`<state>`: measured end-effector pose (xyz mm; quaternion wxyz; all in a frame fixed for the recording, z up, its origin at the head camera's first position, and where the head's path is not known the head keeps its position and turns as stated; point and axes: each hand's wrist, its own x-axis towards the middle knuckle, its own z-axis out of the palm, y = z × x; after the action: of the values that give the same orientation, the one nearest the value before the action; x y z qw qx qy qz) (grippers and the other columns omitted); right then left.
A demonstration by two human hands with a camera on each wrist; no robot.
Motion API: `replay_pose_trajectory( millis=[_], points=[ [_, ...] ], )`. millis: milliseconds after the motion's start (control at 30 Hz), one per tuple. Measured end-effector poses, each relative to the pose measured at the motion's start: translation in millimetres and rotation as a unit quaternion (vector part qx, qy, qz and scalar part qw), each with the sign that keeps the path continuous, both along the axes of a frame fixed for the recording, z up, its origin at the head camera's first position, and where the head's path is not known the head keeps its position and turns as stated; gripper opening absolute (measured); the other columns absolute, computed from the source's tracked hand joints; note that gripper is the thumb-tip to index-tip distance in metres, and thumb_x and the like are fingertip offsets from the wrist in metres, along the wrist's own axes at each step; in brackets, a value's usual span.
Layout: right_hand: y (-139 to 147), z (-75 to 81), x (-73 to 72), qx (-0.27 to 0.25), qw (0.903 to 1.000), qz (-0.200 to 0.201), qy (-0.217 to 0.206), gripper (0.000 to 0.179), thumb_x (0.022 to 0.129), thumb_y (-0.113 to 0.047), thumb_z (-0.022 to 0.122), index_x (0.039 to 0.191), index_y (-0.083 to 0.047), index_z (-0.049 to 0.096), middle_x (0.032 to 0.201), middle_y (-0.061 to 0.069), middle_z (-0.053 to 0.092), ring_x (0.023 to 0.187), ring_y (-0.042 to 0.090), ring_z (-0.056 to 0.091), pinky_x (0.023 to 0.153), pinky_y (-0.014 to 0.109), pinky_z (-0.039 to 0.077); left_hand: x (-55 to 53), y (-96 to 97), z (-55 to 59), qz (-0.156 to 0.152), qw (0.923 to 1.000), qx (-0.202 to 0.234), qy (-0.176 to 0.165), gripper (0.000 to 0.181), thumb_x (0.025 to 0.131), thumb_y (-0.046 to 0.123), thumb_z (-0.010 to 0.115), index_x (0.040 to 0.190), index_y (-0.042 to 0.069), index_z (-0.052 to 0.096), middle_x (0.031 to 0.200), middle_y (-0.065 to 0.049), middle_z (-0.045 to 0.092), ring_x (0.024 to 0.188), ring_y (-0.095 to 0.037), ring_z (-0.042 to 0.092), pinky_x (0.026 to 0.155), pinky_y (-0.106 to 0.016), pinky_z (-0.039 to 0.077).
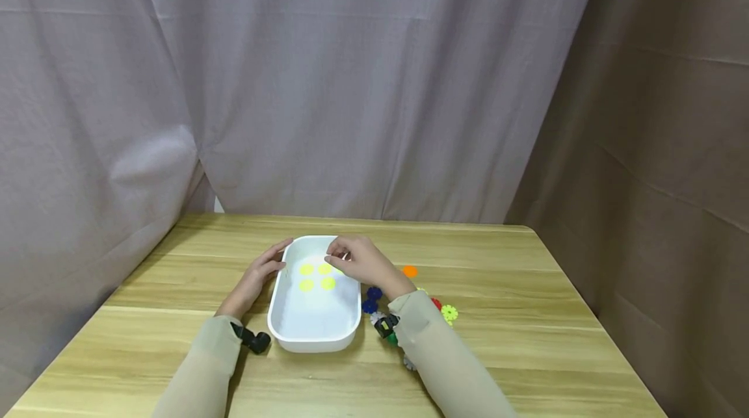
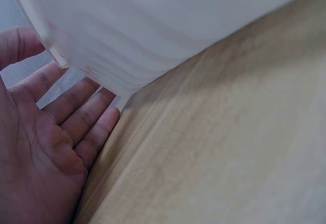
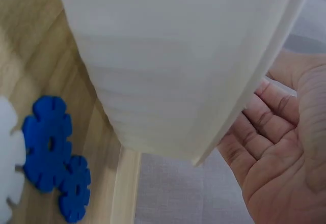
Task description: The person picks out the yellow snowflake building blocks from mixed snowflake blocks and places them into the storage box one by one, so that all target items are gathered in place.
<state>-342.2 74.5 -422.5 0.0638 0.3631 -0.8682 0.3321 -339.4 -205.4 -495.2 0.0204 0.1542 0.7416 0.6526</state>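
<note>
Yellow discs (image 1: 307, 285) lie in a white tray (image 1: 315, 322) on the desk (image 1: 526, 327). The left hand (image 1: 256, 277) touches its side, fingers loosely extended. The right hand (image 1: 367, 266), fingers bent, grip unclear, seems to be placing discs; a gentle set-down suits next.

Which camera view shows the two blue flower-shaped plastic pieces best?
Right wrist: the blue pieces appear large, notches and centre holes clear. The head view shows them small, beside the white oblong plastic tray; the left wrist shows neither.
</note>
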Motion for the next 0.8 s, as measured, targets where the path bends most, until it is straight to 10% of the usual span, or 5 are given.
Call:
replay_pose_trajectory(
  millis=[800],
  points=[
    [53,10.3,12.7,-0.077,0.9954,-0.057,0.002,0.025,0.086,-0.039,0.079,0.097,-0.017,0.071,0.086,-0.012,0.068,0.085,0.007,0.066,0.082,0.032,0.056,2.3,1.5,2.9,-0.003,1.0000,0.004,0.003,0.058,0.097,0.016,0.051,0.155,0.015,0.041,0.149,-0.023,0.046,0.134,-0.036,0.045,0.101,-0.023,0.039]
  ],
)
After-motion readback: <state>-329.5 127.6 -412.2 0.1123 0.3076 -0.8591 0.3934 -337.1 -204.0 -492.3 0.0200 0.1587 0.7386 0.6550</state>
